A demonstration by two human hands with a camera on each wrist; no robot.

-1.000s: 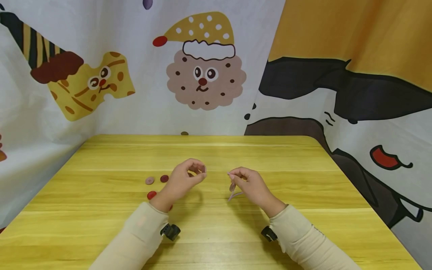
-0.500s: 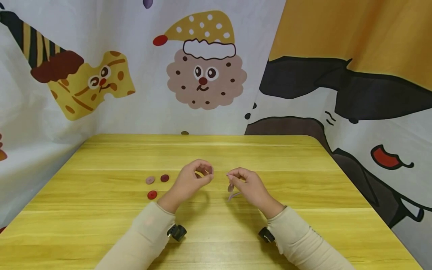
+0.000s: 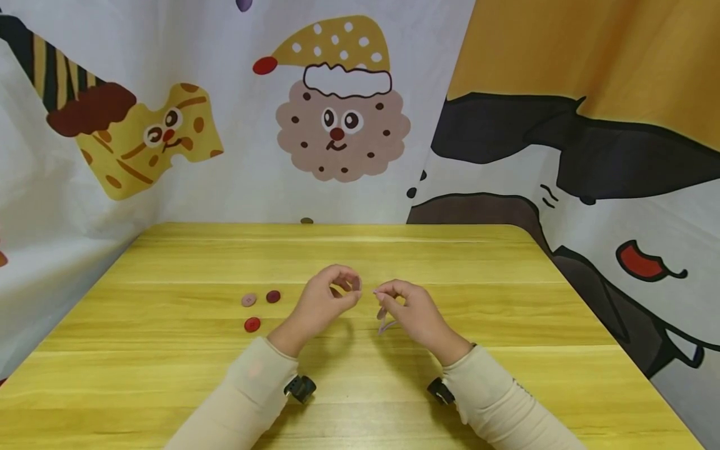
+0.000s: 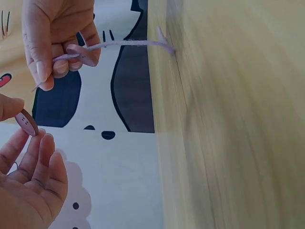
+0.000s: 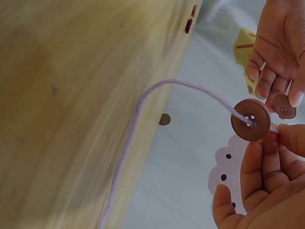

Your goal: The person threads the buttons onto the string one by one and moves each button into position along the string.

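Observation:
My left hand [image 3: 323, 303] pinches a small pinkish-brown button [image 4: 26, 123] between thumb and fingers, its holes showing in the left wrist view. Just to the right, my right hand [image 3: 413, 312] pinches a pale purple cord [image 5: 138, 109] near its tip. A larger brown button [image 5: 242, 130] is threaded on that cord beside the right fingers. From there the cord hangs down to the table. The held button and the cord tip are close together but apart.
Left of the hands, a pink button [image 3: 249, 300], a dark red button [image 3: 273, 296] and a red button [image 3: 252, 324] lie on the wooden table [image 3: 169, 387]. Behind the table hangs a printed curtain [image 3: 236, 187]. Each wrist wears a black device.
My left hand has moved right with its button, narrowing the gap to the right hand. The right hand has shifted slightly left. A red button partly visible under the left wrist is now hidden.

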